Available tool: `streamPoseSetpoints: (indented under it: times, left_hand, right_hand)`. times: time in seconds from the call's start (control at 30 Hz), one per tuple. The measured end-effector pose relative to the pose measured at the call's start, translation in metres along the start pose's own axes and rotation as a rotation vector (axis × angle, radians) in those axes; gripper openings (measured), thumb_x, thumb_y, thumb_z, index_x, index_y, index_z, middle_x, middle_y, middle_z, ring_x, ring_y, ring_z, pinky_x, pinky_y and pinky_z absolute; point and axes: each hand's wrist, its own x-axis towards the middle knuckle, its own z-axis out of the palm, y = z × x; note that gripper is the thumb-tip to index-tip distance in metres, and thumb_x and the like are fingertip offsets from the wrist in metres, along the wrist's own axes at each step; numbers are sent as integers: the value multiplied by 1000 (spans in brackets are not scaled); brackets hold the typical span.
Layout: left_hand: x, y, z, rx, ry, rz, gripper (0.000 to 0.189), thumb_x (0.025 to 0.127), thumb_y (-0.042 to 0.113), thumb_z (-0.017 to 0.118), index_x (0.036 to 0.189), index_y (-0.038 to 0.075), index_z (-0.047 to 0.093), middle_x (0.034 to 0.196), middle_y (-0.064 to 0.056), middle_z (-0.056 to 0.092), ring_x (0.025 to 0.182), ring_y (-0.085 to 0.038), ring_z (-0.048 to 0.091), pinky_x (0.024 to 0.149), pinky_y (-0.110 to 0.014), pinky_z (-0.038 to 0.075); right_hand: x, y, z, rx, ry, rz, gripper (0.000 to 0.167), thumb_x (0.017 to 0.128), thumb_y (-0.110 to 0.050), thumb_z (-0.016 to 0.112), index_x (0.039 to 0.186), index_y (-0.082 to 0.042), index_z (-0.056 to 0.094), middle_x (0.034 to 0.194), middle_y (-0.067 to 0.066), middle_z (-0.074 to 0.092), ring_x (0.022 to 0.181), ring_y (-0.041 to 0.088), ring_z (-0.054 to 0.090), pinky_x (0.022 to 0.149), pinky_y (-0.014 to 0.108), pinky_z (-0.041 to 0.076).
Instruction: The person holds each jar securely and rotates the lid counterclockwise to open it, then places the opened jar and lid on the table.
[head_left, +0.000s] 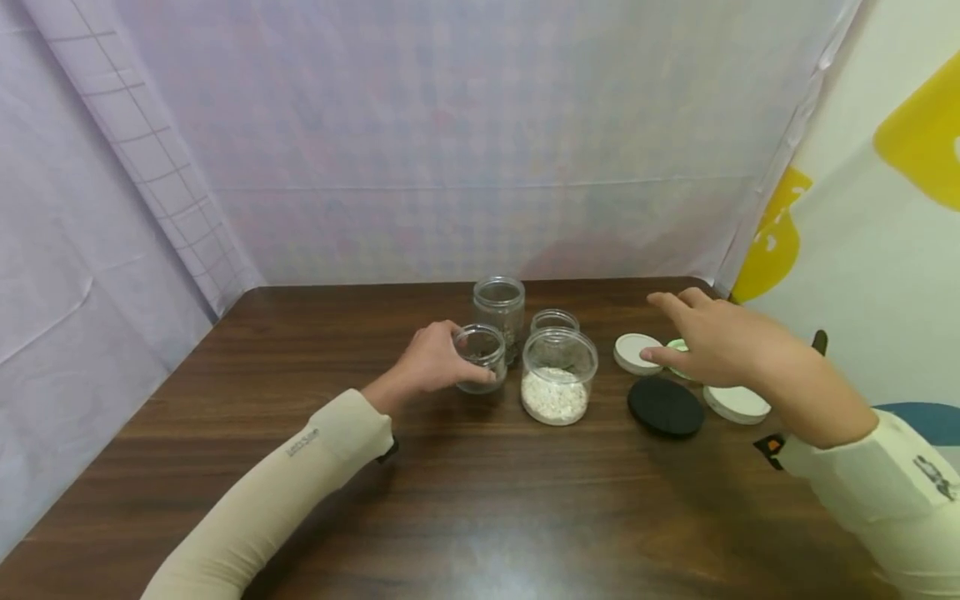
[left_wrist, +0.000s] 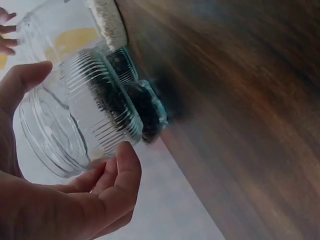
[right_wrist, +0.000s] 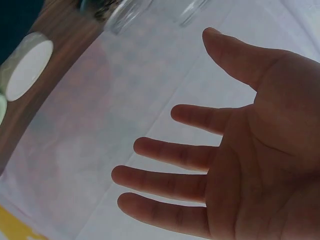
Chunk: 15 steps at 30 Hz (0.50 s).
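Note:
My left hand (head_left: 435,360) grips a small clear jar (head_left: 483,346), its thumb on the near side and its fingers round the far side. In the left wrist view this jar (left_wrist: 55,130) has a ribbed lower wall, with dark bits showing at its base. Just behind it stands a taller clear jar (head_left: 498,302) with dark contents. To its right is a wide clear jar (head_left: 557,396) partly filled with white flakes or grains. My right hand (head_left: 720,337) hovers over the lids, palm down; its spread fingers (right_wrist: 170,155) hold nothing.
Another clear jar (head_left: 555,320) stands behind the wide one. Beneath and near the right hand lie a white lid (head_left: 632,353), a partly hidden green lid (head_left: 678,372), a black lid (head_left: 666,408) and a second white lid (head_left: 738,405). A pale curtain (head_left: 450,150) borders the wooden table (head_left: 465,508) at the back.

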Motion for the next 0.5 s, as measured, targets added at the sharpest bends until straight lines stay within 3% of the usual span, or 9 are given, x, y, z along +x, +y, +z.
streamPoseSetpoints:
  times: [0.23, 0.5]
  left_hand:
    - [6, -3, 8, 28, -37, 2, 75, 66, 38, 94, 118, -4, 62, 110, -15, 68, 95, -25, 63, 85, -39, 55]
    - [8, -7, 15, 80, -48, 11, 68, 64, 39, 94, 108, -2, 64, 93, -8, 67, 82, -21, 60, 74, -32, 52]
  right_hand:
    - [-1, -20, -1, -9, -4, -40, 79, 98, -57, 58, 155, -6, 35, 148, 31, 42, 116, 50, 59, 83, 61, 52]
    - [-1, -29, -2, -31, 18, -44, 78, 97, -58, 58, 154, -8, 37, 149, 28, 44, 119, 52, 56, 84, 63, 50]
